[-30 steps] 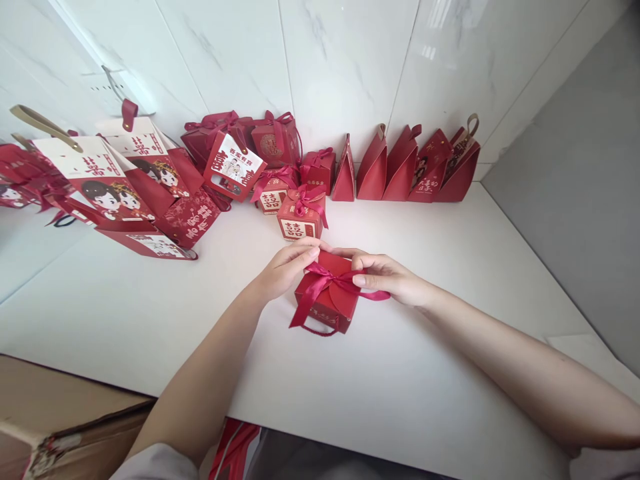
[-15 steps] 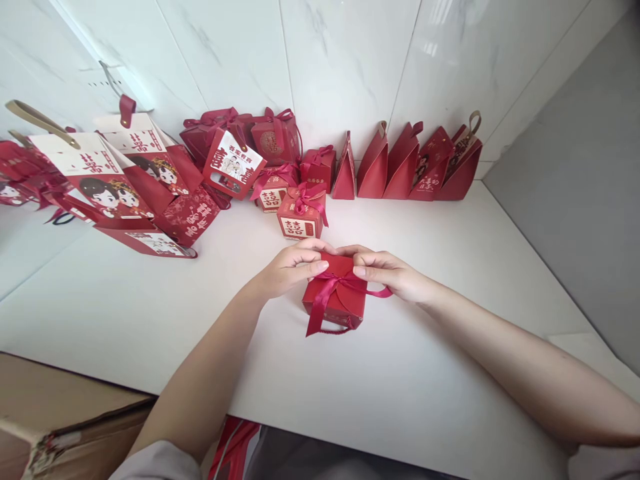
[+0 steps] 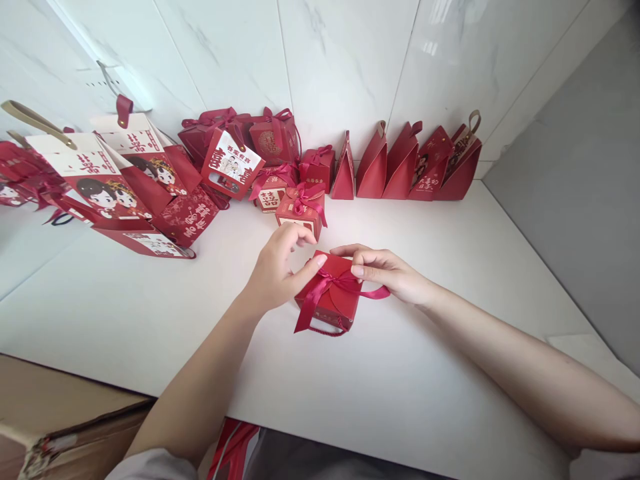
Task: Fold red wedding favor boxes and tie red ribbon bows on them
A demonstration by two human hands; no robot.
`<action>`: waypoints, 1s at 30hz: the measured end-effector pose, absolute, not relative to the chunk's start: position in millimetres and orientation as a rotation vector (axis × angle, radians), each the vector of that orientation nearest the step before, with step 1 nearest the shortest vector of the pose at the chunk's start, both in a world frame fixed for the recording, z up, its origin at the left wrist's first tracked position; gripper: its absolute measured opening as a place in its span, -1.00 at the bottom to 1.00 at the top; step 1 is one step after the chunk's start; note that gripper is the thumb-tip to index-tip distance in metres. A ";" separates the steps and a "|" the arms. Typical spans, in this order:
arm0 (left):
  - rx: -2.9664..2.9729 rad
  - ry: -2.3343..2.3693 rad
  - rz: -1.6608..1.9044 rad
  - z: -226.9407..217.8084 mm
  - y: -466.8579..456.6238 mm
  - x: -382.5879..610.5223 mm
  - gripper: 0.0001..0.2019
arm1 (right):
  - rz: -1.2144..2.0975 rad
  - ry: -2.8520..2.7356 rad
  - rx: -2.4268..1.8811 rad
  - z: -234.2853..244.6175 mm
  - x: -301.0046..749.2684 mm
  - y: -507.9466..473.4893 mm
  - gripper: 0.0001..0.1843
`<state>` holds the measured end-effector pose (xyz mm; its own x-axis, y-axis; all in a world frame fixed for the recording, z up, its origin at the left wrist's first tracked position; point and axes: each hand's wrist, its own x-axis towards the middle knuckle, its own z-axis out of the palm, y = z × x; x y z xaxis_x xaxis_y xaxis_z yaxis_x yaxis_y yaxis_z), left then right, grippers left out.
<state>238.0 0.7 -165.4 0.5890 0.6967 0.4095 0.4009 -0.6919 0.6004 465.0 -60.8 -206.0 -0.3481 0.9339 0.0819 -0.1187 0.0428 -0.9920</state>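
In the head view a red gift box [image 3: 325, 308] tied with a magenta ribbon [image 3: 309, 308] sits on the white table in front of me. A bow knot lies on its lid, and a twisted cord handle hangs at its near side. My left hand [image 3: 283, 267] is open at the box's left side, fingers lifted off and curved, with the thumb over the lid's far left corner. My right hand [image 3: 385, 272] grips the box at its far right corner, thumb on the lid edge, by a ribbon tail. Its fingertips behind the box are partly hidden.
Just beyond my left hand stands a smaller ribbon-tied box [image 3: 303, 212]. Several red peaked boxes [image 3: 373, 170] line the wall at the right. Tall boxes with cartoon couples [image 3: 107, 190] crowd the left. A cardboard carton [image 3: 60, 413] is at the lower left.
My left hand has let go of the box's left side and its fingers have risen. The box has shifted slightly left and turned a little. My right hand has stayed at the right corner.
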 end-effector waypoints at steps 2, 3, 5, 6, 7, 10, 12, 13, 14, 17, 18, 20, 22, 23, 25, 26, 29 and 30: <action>2.659 0.890 0.818 -155.5 -13.5 238.0 -0.86 | 1.445 -1.416 -0.903 -206.6 465.4 -60.0 -0.65; 2.784 0.878 0.751 -151.1 -20.7 238.1 -0.83 | 1.437 -1.422 -0.900 -207.0 465.5 -59.7 -0.65; 2.979 0.872 0.640 -144.4 -33.9 238.7 -0.79 | 1.426 -1.424 -0.882 -207.9 465.5 -59.2 -0.64; 3.048 0.878 0.602 -142.0 -39.6 239.1 -0.79 | 1.424 -1.420 -0.876 -208.2 465.3 -59.1 -0.64; 3.097 0.891 0.573 -140.2 -44.8 239.2 -0.79 | 1.425 -1.414 -0.873 -208.5 465.2 -59.1 -0.64; 3.145 0.962 0.481 -136.1 -57.7 236.3 -0.81 | 1.428 -1.404 -0.865 -208.1 464.4 -59.3 -0.64; 3.144 1.011 0.376 -134.6 -65.7 231.5 -0.78 | 1.441 -1.400 -0.856 -207.5 463.8 -59.3 -0.63; 3.149 1.031 0.316 -134.4 -69.4 228.9 -0.71 | 1.448 -1.399 -0.851 -207.3 463.6 -59.2 -0.63; 3.160 1.049 0.258 -134.8 -72.7 226.5 -0.63 | 1.455 -1.396 -0.849 -207.3 463.5 -59.2 -0.63; 3.205 1.113 0.170 -137.8 -77.4 223.0 -0.56 | 1.462 -1.391 -0.851 -208.1 463.8 -59.2 -0.64; 3.202 1.131 0.187 -138.8 -76.8 223.2 -0.60 | 1.456 -1.389 -0.858 -208.5 463.9 -59.3 -0.63; 3.152 1.166 0.267 -139.7 -72.6 224.8 -0.68 | 1.443 -1.382 -0.878 -209.3 464.0 -59.2 -0.63; 3.055 1.185 0.326 -138.9 -66.8 226.4 -0.72 | 1.432 -1.379 -0.896 -209.8 463.7 -59.0 -0.62; 3.006 1.185 0.335 -138.3 -64.3 227.0 -0.73 | 1.428 -1.379 -0.897 -210.0 463.4 -58.7 -0.62; 2.931 1.153 0.338 -137.7 -60.9 227.8 -0.77 | 1.426 -1.386 -0.888 -210.4 462.8 -58.1 -0.62; 2.903 1.130 0.339 -138.0 -60.2 228.0 -0.77 | 1.426 -1.389 -0.882 -210.7 462.6 -57.9 -0.63; 2.816 1.076 0.396 -141.1 -59.7 229.1 -0.73 | 1.426 -1.390 -0.879 -211.4 462.5 -57.7 -0.63; 2.790 1.072 0.427 -142.3 -59.5 229.7 -0.71 | 1.424 -1.389 -0.882 -211.5 462.5 -57.8 -0.62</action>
